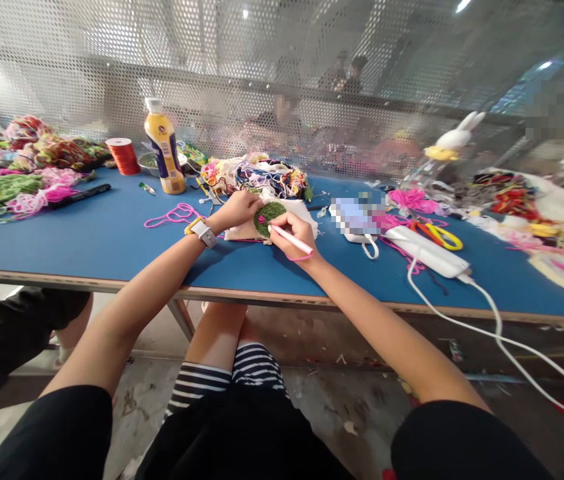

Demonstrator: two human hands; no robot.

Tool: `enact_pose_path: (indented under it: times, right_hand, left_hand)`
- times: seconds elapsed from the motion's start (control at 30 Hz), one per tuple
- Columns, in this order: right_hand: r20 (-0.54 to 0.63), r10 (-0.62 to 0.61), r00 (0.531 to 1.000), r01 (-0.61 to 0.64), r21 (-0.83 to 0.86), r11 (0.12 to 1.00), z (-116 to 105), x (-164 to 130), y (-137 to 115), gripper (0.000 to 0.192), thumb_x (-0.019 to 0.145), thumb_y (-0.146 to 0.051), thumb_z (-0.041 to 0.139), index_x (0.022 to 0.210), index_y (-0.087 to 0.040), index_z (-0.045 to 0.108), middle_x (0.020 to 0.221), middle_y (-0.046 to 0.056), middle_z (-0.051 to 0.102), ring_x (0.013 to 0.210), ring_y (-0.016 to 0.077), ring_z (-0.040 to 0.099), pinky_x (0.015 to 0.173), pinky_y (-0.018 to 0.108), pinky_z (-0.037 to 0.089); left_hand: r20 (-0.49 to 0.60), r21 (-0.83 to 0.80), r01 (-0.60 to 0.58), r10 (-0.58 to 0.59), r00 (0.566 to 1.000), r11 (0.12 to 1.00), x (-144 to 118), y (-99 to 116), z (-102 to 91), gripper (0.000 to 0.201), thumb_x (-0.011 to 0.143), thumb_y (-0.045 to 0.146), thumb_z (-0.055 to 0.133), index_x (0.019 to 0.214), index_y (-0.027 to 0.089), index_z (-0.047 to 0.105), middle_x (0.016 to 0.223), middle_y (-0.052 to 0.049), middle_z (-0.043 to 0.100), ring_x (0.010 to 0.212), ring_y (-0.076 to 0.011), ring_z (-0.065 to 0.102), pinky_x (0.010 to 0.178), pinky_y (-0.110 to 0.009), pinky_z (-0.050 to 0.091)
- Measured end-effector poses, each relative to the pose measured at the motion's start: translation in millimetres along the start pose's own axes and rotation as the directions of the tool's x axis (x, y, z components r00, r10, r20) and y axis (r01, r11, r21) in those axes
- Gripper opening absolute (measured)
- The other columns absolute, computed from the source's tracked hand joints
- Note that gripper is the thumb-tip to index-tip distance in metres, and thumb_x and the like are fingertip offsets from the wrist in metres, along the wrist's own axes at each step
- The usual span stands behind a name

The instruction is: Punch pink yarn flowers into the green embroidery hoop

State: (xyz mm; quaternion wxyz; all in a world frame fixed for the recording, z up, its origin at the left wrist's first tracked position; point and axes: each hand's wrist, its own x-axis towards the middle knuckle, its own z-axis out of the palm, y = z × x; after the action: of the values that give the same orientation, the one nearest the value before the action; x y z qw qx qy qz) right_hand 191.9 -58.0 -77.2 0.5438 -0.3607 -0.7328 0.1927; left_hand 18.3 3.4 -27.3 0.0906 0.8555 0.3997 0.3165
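Observation:
A white cloth lies on the blue table, bearing a round patch of green yarn loops with a small pink spot. My right hand is closed round a white, pen-shaped punch needle, its tip at the lower part of the green patch. Pink yarn trails from the tool's back end past my wrist. With bent fingers, my left hand grips the cloth at the left of the patch; its fingertips are partly hidden. A loop of pink yarn lies left of my left hand.
Behind the cloth sits a heap of mixed yarn. A yellow drink bottle and a red thread spool stand back left. To the right are a phone, a white power strip with its cable, and yellow-handled scissors.

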Motion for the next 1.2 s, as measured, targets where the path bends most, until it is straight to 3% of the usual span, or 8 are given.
enact_pose_path:
  times: [0.37, 0.57, 0.67, 0.93, 1.2]
  right_hand:
    - [0.024, -0.006, 1.000, 0.009, -0.102, 0.995, 0, 1, 2, 0.009, 0.077, -0.030, 0.063, 0.076, -0.021, 0.060, 0.068, -0.001, 0.063, 0.059, 0.0151, 0.058, 0.057, 0.028, 0.048]
    - [0.100, -0.242, 0.965, 0.260, -0.261, 0.930, 4, 10, 8, 0.011, 0.083, -0.025, 0.057, 0.073, -0.022, 0.053, 0.076, 0.005, 0.063, 0.076, 0.0207, 0.060, 0.074, 0.035, 0.049]
    - [0.118, -0.279, 0.953, 0.301, -0.272, 0.914, 4, 12, 7, 0.014, 0.084, -0.024, 0.056, 0.072, -0.023, 0.050, 0.075, 0.005, 0.062, 0.077, 0.0208, 0.059, 0.074, 0.035, 0.048]
    - [0.016, -0.176, 0.984, 0.176, -0.180, 0.968, -3, -2, -8, 0.014, 0.077, -0.024, 0.060, 0.071, -0.023, 0.047, 0.067, -0.001, 0.056, 0.062, 0.0160, 0.054, 0.061, 0.030, 0.045]
    - [0.013, -0.110, 0.994, 0.111, -0.158, 0.981, -1, -1, -10, 0.015, 0.078, -0.032, 0.061, 0.073, -0.024, 0.050, 0.070, 0.001, 0.060, 0.067, 0.0179, 0.056, 0.066, 0.032, 0.047]
  left_hand:
    - [-0.028, 0.005, -0.038, 0.038, 0.999, 0.999, 0, 3, 0.4, 0.040, 0.085, 0.017, 0.048, 0.049, 0.020, 0.032, 0.047, 0.005, 0.033, 0.051, -0.0107, 0.030, 0.058, -0.029, 0.024]
    - [-0.041, 0.032, -0.076, 0.077, 0.996, 0.997, -1, 12, 0.5, 0.038, 0.085, 0.017, 0.047, 0.049, 0.020, 0.034, 0.047, 0.004, 0.034, 0.051, -0.0105, 0.031, 0.056, -0.029, 0.024]
    - [-0.042, 0.053, -0.116, 0.118, 0.992, 0.992, -1, 14, -1.8, 0.038, 0.085, 0.018, 0.047, 0.049, 0.019, 0.035, 0.048, 0.003, 0.037, 0.051, -0.0102, 0.031, 0.055, -0.029, 0.024]
    - [0.000, 0.191, -0.180, 0.183, 0.983, 0.965, -4, 4, -10.6, 0.036, 0.087, 0.023, 0.045, 0.051, 0.018, 0.044, 0.054, -0.001, 0.047, 0.055, -0.0123, 0.037, 0.058, -0.029, 0.027]
    - [0.016, 0.292, -0.203, 0.208, 0.978, 0.935, -4, 4, -12.8, 0.040, 0.092, 0.030, 0.044, 0.058, 0.017, 0.059, 0.061, -0.005, 0.058, 0.058, -0.0142, 0.045, 0.060, -0.030, 0.030]
